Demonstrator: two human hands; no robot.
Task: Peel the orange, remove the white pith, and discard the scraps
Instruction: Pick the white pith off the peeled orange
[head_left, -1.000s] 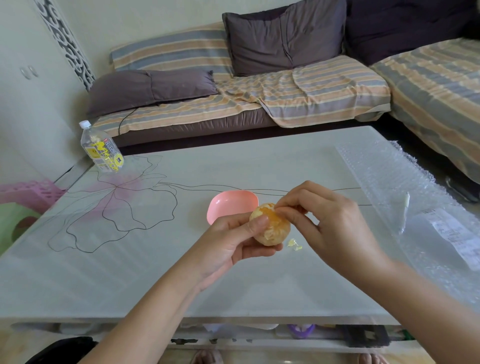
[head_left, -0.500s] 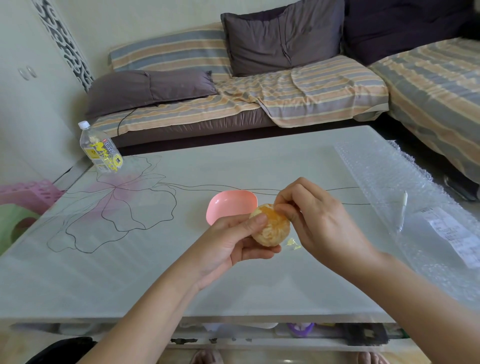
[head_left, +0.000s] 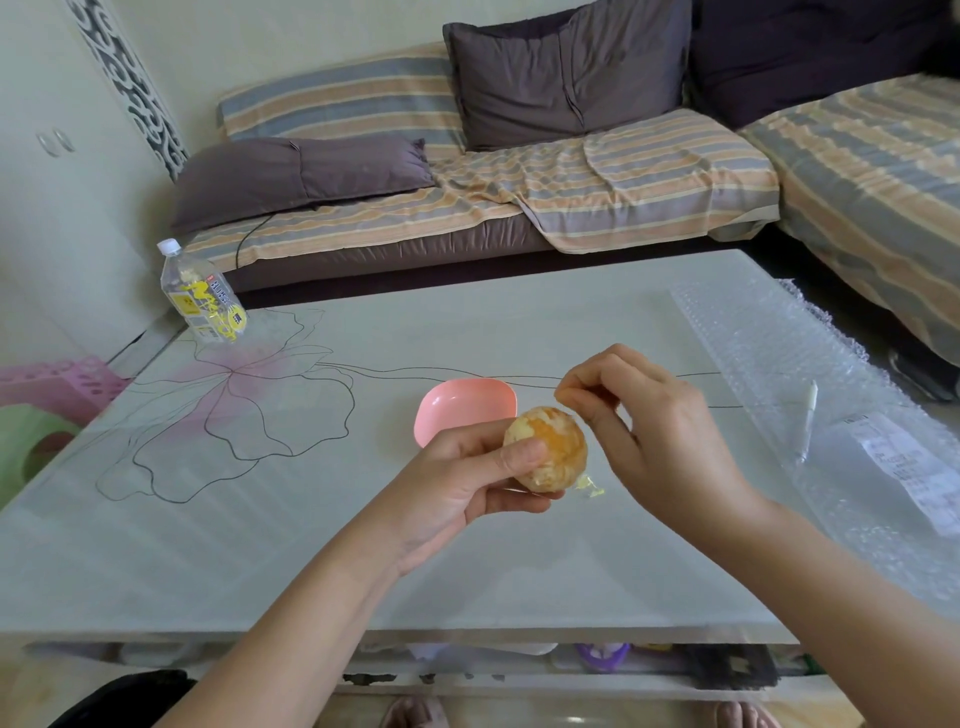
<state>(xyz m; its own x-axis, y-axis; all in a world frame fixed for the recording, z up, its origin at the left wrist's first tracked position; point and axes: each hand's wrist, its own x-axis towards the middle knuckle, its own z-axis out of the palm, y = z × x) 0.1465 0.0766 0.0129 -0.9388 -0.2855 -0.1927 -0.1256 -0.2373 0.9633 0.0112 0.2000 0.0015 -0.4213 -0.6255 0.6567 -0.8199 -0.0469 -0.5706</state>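
Observation:
The peeled orange (head_left: 551, 448), with patches of white pith on it, sits in my left hand (head_left: 467, 480), thumb on its near side and fingers curled beneath. My right hand (head_left: 649, 431) hovers just to its right and slightly above, thumb and forefinger pinched together at their tips; a tiny pale bit of pith seems caught there, too small to be sure. A pink dish (head_left: 464, 408) stands on the table right behind the orange. A few pale scraps (head_left: 589, 487) lie on the tabletop below the orange.
The glass table (head_left: 260, 519) bears a flower drawing. A water bottle (head_left: 200, 296) stands at its far left corner. Bubble wrap (head_left: 779, 364) with a white pen (head_left: 807, 418) and a paper label (head_left: 904, 467) covers the right side. A striped sofa lies beyond.
My right hand has lifted off the top of the orange and drawn up and to the right, fingertips still pinched. My left hand keeps the orange in about the same place.

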